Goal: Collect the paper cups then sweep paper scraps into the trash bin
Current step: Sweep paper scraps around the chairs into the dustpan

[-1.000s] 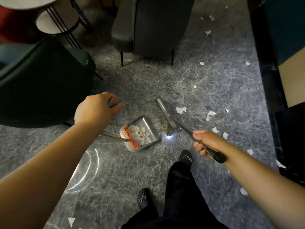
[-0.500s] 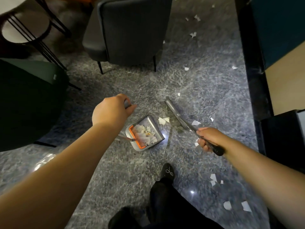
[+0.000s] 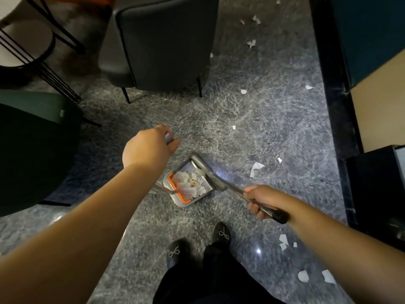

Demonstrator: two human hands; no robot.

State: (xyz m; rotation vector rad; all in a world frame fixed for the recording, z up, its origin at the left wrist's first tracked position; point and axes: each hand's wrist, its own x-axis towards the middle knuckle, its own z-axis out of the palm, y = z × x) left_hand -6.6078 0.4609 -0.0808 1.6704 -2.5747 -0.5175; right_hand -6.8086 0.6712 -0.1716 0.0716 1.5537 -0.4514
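Observation:
My left hand point(image 3: 149, 148) grips the top of the dustpan's long handle. The grey dustpan point(image 3: 183, 199) stands on the floor below it, with an orange comb edge and several white paper scraps inside. My right hand point(image 3: 262, 199) holds the broom's dark handle; the grey broom head point(image 3: 206, 171) lies along the pan's open side. Loose paper scraps point(image 3: 256, 168) lie on the floor to the right, and more scraps point(image 3: 283, 242) lie near my right forearm. No paper cups are in view.
A dark grey chair point(image 3: 166, 42) stands ahead, a green chair point(image 3: 32, 145) at the left, and a round side table point(image 3: 28, 43) with black wire legs at far left. A black floor border and dark cabinet point(image 3: 377, 189) run along the right. My shoes point(image 3: 222, 235) stand below the pan.
The broom head has swept left from the floor right up against the dustpan's mouth, pushing scraps in. The view has shifted, and my left hand keeps holding the pan handle.

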